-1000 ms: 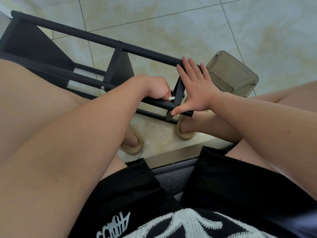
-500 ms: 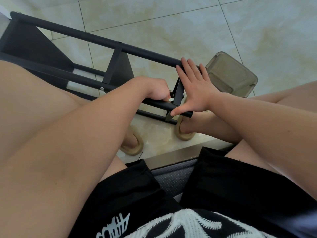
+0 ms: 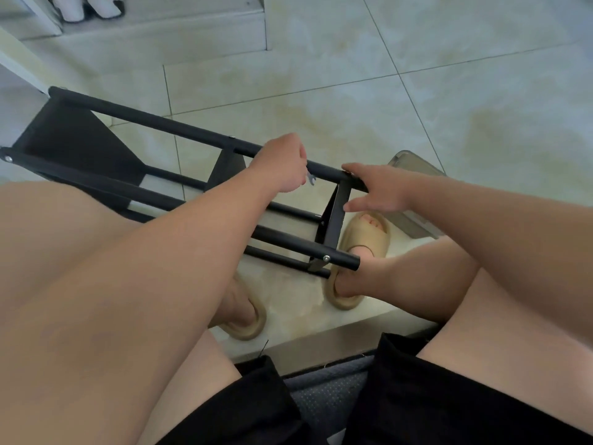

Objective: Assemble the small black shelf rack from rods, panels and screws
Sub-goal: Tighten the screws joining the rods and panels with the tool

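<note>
Pale tiled floor (image 3: 321,75) lies under the black shelf rack (image 3: 73,139), which rests on its side, running from far left to near the person's feet. The left hand (image 3: 282,165) curls its fingers round a small silver wrench (image 3: 310,178) at the far rod (image 3: 192,134). The right hand (image 3: 375,191) lays straight fingers on that rod's right end and the end panel (image 3: 335,216).

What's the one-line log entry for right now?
left hand: grips small wrench at upper rod | right hand: braces end panel | rack: on its side
</note>
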A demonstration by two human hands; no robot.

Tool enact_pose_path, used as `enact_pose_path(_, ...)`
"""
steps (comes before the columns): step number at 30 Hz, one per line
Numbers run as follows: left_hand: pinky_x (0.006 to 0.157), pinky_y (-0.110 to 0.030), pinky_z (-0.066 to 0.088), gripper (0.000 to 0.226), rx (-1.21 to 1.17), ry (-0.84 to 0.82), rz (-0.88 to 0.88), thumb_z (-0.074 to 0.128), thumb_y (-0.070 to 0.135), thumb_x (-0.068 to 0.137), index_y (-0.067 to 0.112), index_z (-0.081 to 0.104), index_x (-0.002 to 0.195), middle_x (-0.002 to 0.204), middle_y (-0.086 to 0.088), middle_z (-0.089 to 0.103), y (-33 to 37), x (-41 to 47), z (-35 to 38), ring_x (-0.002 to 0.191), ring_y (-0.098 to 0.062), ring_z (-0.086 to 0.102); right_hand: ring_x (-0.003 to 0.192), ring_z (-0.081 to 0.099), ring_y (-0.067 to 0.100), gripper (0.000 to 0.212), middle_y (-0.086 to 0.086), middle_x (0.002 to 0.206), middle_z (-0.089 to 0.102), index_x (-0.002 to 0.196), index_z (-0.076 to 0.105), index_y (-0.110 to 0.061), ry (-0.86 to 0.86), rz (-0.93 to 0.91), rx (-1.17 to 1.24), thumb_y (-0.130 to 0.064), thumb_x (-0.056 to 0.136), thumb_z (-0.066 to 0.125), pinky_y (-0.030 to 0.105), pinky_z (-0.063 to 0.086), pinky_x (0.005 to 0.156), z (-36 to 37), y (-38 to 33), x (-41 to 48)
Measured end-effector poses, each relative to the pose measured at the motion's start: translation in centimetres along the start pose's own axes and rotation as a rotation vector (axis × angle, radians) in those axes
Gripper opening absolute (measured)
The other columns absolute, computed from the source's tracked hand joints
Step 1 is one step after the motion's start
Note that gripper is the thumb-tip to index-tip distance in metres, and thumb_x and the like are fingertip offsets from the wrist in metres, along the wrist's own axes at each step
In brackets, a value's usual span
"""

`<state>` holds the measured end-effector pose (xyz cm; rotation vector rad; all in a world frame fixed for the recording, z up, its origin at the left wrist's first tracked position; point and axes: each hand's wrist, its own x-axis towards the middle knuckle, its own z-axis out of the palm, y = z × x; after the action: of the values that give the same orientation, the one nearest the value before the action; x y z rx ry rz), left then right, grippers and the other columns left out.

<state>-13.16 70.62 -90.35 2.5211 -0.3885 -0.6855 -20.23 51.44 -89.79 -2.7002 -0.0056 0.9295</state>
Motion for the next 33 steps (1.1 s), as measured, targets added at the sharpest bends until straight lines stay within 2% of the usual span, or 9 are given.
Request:
enact_pose_path(4, 0.073, -0.028, 0.051, 0.025, -0.080, -0.274, 0.050, 0.049, 0.005, 0.092, 0.021, 0.068, 0.094, 0.074, 0.005, 0.076, 0.9, 1.7, -1.7, 0.081, -0.011, 0.068, 0.127, 0.051, 0.028, 0.085, 0.007, 0.144, 0.052, 0.155, 0.032, -0.020, -0.054, 0.045, 0.028, -0.052, 0.087, 0.072, 0.036, 0.041, 0.102, -0.8, 0.1, 1.3)
enact_pose_path(10, 0.074, -0.020, 0.043, 0.025, -0.098, -0.276, 0.146, 0.055, 0.014, 0.094, 0.027, 0.071, 0.108, 0.085, 0.013, 0.076, 0.7, 4.3, -4.3, 0.087, 0.000, 0.064, 0.105, 0.058, 0.025, 0.063, 0.004, 0.119, 0.062, 0.124, 0.056, -0.016, -0.177, 0.086, 0.110, -0.058, 0.082, 0.075, 0.033, 0.043, 0.083, -1.4, 0.8, 3.4)
enact_pose_path(14, 0.073, -0.021, 0.039, 0.024, -0.027, -0.247, 0.131, 0.056, 0.015, 0.094, 0.025, 0.073, 0.108, 0.096, 0.012, 0.075, -0.6, 5.7, -4.7, 0.089, -0.007, 0.060, 0.088, 0.072, 0.021, 0.050, 0.003, 0.096, 0.073, 0.099, 0.060, -0.017, -0.290, 0.098, 0.203, -0.057, 0.075, 0.081, 0.030, 0.052, 0.073, -1.6, 1.1, 4.7)
enact_pose_path(18, 0.061, -0.024, 0.036, 0.021, 0.053, -0.163, 0.102, 0.044, 0.015, 0.100, 0.015, 0.064, 0.108, 0.098, 0.010, 0.075, -1.6, 7.1, -4.0, 0.069, -0.007, 0.054, 0.069, 0.073, 0.019, 0.059, 0.002, 0.075, 0.075, 0.104, 0.061, -0.006, -0.408, 0.100, 0.257, -0.049, 0.072, 0.087, 0.027, 0.058, 0.066, -2.3, 1.2, 6.2)
enact_pose_path(21, 0.064, -0.029, 0.039, 0.010, 0.225, -0.215, 0.063, 0.044, 0.005, 0.099, 0.005, 0.054, 0.099, 0.102, -0.010, 0.073, -2.4, 8.2, -3.1, 0.088, -0.025, 0.065, 0.064, 0.069, 0.019, 0.068, 0.003, 0.068, 0.070, 0.106, 0.062, 0.001, -0.438, 0.095, 0.220, -0.050, 0.069, 0.089, 0.030, 0.061, 0.069, -2.6, 1.4, 7.1)
enact_pose_path(23, 0.067, -0.035, 0.047, 0.005, 0.308, -0.248, 0.010, 0.046, 0.002, 0.096, 0.003, 0.051, 0.093, 0.093, -0.014, 0.074, -3.1, 8.7, -2.8, 0.082, -0.028, 0.067, 0.060, 0.065, 0.017, 0.060, 0.001, 0.067, 0.066, 0.095, 0.063, -0.003, -0.418, 0.088, 0.216, -0.050, 0.069, 0.089, 0.028, 0.059, 0.064, -3.1, 1.6, 7.7)
enact_pose_path(25, 0.074, -0.040, 0.056, 0.012, 0.312, -0.245, -0.021, 0.049, -0.001, 0.092, 0.002, 0.054, 0.102, 0.080, -0.006, 0.075, -3.5, 9.4, -3.2, 0.076, -0.024, 0.070, 0.057, 0.061, 0.014, 0.053, -0.002, 0.066, 0.063, 0.086, 0.061, -0.011, -0.343, 0.070, 0.183, -0.054, 0.069, 0.087, 0.027, 0.052, 0.062, -4.1, 2.0, 8.2)
enact_pose_path(28, 0.076, -0.045, 0.050, 0.028, 0.298, -0.166, -0.031, 0.056, -0.003, 0.086, 0.005, 0.048, 0.112, 0.088, -0.011, 0.070, -3.7, 10.5, -4.4, 0.085, -0.030, 0.064, 0.062, 0.056, 0.016, 0.052, -0.002, 0.069, 0.058, 0.083, 0.059, -0.013, -0.217, 0.031, 0.135, -0.057, 0.070, 0.084, 0.030, 0.044, 0.064, -6.0, 2.1, 9.1)
enact_pose_path(33, 0.054, -0.037, 0.034, 0.018, 0.238, 0.092, 0.018, 0.045, 0.003, 0.089, 0.012, 0.042, 0.104, 0.084, -0.005, 0.055, -4.3, 11.5, -6.2, 0.068, -0.021, 0.050, 0.067, 0.050, 0.020, 0.054, 0.000, 0.073, 0.052, 0.092, 0.060, -0.009, -0.040, -0.026, 0.147, -0.052, 0.070, 0.086, 0.033, 0.037, 0.063, -9.0, 1.7, 10.2)
